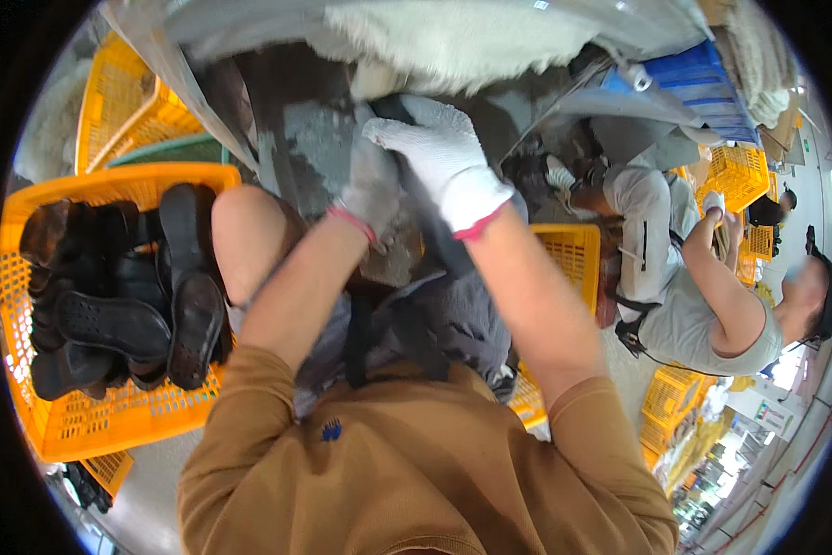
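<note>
Gloved left hand [372, 185] and right hand [448, 159], both gripping one dark shoe piece [434, 217] above the lap. Orange crate [111, 421] of black soles [111, 324] at left.

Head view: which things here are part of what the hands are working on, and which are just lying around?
In hand:
left hand, gloved, on the dark piece
right hand, gloved, gripping it
dark piece held between them

Lying about:
orange crate of black soles
white fleece
yellow crate
co-worker seated nearby
</note>
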A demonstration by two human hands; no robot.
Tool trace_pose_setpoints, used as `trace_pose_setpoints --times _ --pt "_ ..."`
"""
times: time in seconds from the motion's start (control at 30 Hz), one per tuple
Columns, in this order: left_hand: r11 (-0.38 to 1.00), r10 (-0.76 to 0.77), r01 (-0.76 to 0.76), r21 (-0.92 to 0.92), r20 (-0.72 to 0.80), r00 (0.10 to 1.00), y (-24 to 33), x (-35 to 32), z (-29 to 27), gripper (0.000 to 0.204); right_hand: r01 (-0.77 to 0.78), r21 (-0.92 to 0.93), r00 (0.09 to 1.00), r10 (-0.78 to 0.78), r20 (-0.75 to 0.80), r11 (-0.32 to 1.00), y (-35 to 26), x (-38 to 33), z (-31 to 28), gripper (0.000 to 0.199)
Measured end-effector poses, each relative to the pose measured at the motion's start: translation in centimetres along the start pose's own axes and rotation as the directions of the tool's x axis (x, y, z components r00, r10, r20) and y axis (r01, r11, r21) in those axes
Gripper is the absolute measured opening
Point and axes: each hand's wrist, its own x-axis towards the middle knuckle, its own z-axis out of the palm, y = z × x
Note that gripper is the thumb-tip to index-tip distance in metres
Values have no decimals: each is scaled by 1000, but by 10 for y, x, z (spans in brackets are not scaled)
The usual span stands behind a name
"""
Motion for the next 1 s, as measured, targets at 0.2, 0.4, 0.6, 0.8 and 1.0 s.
trace_pose_setpoints --times 0.2,0.4,0.6,0.8,1.0 --pt "998 -4 9 55 -95 995 14 2 42 64 -237 354 969 193 155 905 -19 -26 -6 92" --pt "998 -21 8 -67 -193 981 -17 9 36 61 214 -68 953 -193 234 974 -33 -50 -35 65" --pt "881 142 -153 449 57 988 -22 7 25 54 -15 -78 985 1 -172 997 1 -66 -3 54" --pt "517 519 -585 625 316 795 -23 -13 22 54 154 -312 938 -238 -252 938 46 -6 20 31" --pt "946 29 21 -324 147 989 -27 -20 -15 55 -64 257 998 58 30 964 -9 -8 -3 36"
